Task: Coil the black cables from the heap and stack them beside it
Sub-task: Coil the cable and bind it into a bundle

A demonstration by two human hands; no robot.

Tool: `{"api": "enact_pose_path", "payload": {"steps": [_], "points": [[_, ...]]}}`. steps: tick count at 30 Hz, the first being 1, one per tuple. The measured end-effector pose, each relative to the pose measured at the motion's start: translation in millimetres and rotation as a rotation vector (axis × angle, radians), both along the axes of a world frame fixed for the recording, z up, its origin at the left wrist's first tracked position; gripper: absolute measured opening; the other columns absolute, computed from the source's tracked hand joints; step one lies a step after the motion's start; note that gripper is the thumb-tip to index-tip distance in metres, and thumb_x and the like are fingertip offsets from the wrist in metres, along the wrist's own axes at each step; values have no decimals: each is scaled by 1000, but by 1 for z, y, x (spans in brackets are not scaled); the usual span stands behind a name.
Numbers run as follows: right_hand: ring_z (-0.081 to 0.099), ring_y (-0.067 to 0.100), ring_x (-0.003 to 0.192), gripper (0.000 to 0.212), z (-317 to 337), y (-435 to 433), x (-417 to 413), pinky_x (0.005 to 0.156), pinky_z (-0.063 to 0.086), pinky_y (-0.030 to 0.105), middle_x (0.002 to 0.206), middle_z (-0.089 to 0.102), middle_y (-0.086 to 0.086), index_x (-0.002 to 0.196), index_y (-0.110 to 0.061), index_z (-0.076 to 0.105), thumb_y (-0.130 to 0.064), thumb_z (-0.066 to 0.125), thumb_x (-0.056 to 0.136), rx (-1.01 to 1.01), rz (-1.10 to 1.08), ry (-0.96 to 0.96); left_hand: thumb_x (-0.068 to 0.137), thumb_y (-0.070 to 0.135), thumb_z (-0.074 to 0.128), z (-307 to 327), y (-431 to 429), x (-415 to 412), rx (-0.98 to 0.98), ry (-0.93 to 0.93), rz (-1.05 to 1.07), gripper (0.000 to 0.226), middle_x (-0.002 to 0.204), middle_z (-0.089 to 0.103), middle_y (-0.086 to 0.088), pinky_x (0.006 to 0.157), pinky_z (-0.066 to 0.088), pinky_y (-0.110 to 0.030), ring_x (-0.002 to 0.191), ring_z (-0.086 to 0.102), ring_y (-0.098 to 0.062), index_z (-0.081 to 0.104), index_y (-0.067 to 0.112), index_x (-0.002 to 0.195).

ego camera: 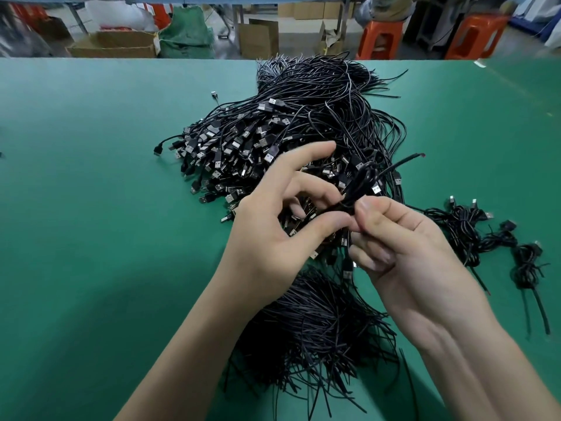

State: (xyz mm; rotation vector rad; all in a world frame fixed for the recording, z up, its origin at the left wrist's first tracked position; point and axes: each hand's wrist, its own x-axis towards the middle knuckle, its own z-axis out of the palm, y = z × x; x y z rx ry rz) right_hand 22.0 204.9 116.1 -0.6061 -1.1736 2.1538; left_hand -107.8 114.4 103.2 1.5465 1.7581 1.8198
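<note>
One black cable [362,189] is between your two hands, folded into a small bundle. Your left hand [273,232] pinches it with thumb and finger, and your right hand [406,238] has its fingers curled around the end nearer to you. Directly behind and under the grip lies the heap [273,138], very large, so I judge most of the work is left. To the right of the grip, only a few coiled cables [467,226] are laid down. Everything rests on a green table [91,192]. Beyond its far edge stand cardboard boxes [115,45] and orange stools [381,34].
</note>
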Motion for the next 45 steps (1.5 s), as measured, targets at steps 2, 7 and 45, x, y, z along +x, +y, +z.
{"api": "enact_pose_path", "payload": {"steps": [2,7,45], "points": [[33,1,41,12,-1,1,0,46,34,15,59,60,-5,67,-19,73,-18,71,79,10,-12,-17,90,9,77,-2,0,-1,-28,37,-1,48,99,70,13,83,48,-26,96,66,-16,63,21,134],[34,2,42,13,-4,5,0,45,35,15,62,60,-1,87,-6,69,-13,69,75,70,-15,-29,92,0,74,0,-1,-5,-25,188,-8,30,107,72,12,93,50,-28,109,67,-18,74,21,114],[44,3,52,12,-15,17,3,52,41,15,70,65,-5,77,-20,76,-27,72,85,226,1,-149,92,6,78,-14,6,3,63,181,155,37,111,76,14,90,54,-25,105,71,-7,72,20,126]]}}
